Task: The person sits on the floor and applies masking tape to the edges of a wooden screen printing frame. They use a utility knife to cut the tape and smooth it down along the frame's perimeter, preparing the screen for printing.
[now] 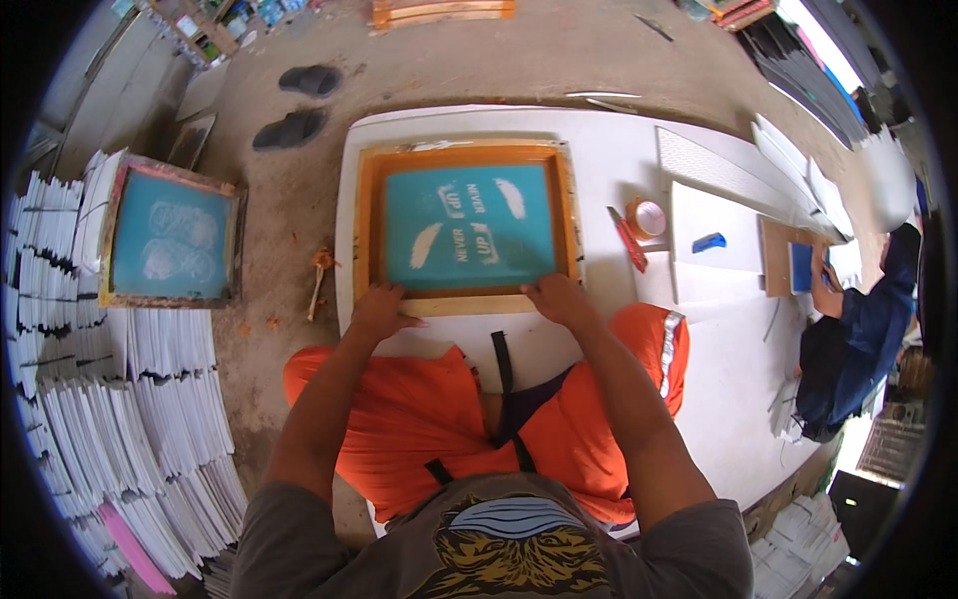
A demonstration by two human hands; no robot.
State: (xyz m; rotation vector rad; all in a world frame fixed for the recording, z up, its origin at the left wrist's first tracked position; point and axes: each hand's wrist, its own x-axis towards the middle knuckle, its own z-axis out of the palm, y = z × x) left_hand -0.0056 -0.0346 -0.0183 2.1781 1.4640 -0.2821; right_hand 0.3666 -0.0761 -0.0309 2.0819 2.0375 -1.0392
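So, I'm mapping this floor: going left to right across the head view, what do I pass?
Stacked white sheets → spare blue screen → wooden-framed screen under both hands → tape roll → blue scraper → co-worker in blue.

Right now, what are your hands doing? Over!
Left hand and right hand pressing the near rail of the teal printing screen frame. Frame flat on white board. Red-handled tool lies beside, apart.

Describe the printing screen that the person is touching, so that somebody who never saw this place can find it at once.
Start at the big white board on the floor before the seated person. The wooden-framed screen lies flat on it, with the left hand and right hand on its near edge. Unlike the worn screen on the paper stacks, its frame is clean orange.
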